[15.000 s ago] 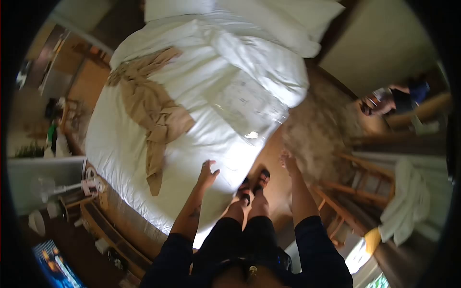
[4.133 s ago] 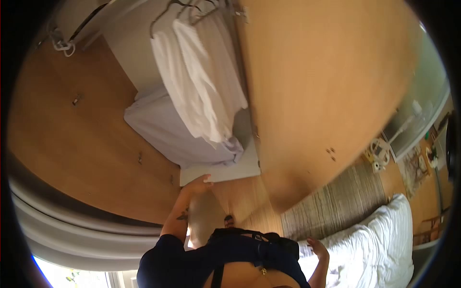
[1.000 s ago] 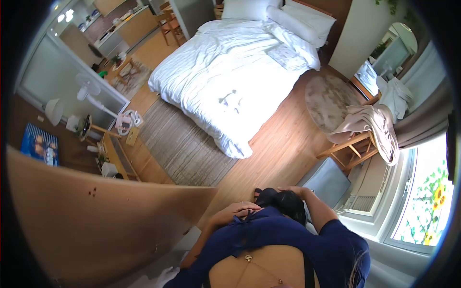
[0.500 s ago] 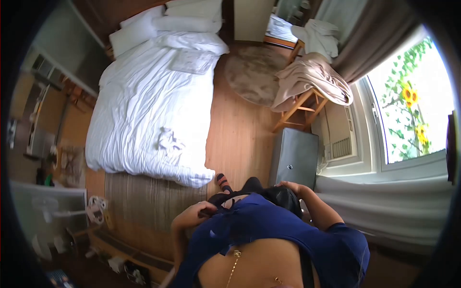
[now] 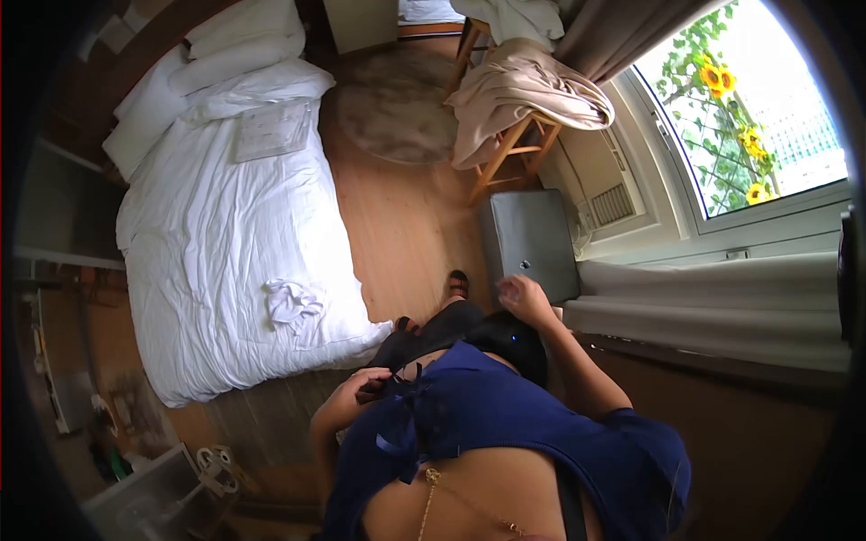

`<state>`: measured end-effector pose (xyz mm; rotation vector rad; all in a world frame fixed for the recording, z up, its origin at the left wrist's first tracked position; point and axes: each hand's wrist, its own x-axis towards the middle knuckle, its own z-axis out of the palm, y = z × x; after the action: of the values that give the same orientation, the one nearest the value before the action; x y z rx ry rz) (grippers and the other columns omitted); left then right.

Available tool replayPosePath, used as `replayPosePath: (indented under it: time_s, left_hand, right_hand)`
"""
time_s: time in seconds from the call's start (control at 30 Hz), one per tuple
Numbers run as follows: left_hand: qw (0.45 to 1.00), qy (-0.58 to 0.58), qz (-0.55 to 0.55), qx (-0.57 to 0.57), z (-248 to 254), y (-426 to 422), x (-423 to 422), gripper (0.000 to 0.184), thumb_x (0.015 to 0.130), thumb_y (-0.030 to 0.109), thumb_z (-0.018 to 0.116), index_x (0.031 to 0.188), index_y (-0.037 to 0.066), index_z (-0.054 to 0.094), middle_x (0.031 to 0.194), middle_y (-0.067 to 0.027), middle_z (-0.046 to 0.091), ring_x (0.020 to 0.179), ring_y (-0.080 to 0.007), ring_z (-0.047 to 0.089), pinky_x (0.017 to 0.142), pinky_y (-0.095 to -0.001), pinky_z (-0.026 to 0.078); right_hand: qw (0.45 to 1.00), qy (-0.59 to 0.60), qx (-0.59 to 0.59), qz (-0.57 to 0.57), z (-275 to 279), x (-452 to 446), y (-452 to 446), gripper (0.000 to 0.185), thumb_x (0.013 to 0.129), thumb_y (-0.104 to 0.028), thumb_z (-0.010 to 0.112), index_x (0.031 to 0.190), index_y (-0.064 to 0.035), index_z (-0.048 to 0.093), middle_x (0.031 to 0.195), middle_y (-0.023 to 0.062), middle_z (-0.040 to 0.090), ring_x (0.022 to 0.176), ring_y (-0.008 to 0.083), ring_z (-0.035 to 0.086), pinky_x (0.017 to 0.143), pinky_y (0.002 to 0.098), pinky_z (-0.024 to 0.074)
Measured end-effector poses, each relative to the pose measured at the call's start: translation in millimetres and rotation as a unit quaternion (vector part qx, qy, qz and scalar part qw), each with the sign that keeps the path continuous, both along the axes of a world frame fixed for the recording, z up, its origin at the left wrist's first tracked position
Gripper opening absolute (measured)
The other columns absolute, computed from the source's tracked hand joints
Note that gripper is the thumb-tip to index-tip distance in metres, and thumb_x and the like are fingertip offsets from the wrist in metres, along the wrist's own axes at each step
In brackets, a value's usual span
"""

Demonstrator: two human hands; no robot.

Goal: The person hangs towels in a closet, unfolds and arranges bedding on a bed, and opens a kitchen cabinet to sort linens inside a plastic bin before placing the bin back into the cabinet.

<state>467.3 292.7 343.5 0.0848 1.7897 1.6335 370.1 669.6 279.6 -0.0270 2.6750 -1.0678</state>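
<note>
Wooden floor (image 5: 388, 216) borders the bed (image 5: 225, 216). You seem between holds: right hand (image 5: 525, 300) curled near the grey box (image 5: 532, 230), left hand (image 5: 347, 397) by your shirt (image 5: 523, 410); I can't tell if either grips. Grasping calls for opening them.

Grey, flat-topped box (image 5: 534, 236) standing on wooden floor (image 5: 397, 216); navy top (image 5: 505, 410) worn, dark ribbon (image 5: 413, 397) tied at front

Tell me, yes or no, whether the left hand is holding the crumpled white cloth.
No, the crumpled white cloth lies on the bed, apart from the left hand.
</note>
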Motion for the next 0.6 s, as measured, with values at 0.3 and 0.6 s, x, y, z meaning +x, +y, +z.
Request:
replayPosePath:
  time_s: [0.3, 0.6]
  left_hand:
    - [0.973, 0.177, 0.034, -0.141, 13.2, 39.1, -54.3, 0.018, 0.065, -0.003, 0.066, 0.079, 0.001, 0.055, 0.103, -0.0099, 0.059, 0.086, -0.0235, 0.058, 0.074, -0.0314, 0.045]
    - [0.925, 0.290, 0.056, -0.237, -19.1, 88.3, -103.3, 0.009, 0.073, 0.007, 0.056, 0.080, 0.004, 0.053, 0.080, -0.0104, 0.058, 0.075, -0.0290, 0.058, 0.066, -0.0350, 0.044]
  right_hand:
    - [0.896, -0.098, -0.202, 0.383, 85.8, -52.1, -59.1, 0.020, 0.070, -0.006, 0.055, 0.089, -0.0017, 0.060, 0.083, 0.0140, 0.060, 0.071, 0.0271, 0.059, 0.065, 0.0330, 0.0460]
    - [0.959, 0.053, -0.161, 0.226, 32.2, -81.7, -115.8, 0.008, 0.074, -0.006, 0.052, 0.080, -0.0005, 0.051, 0.081, 0.0144, 0.055, 0.074, 0.0342, 0.057, 0.064, 0.0390, 0.0461]
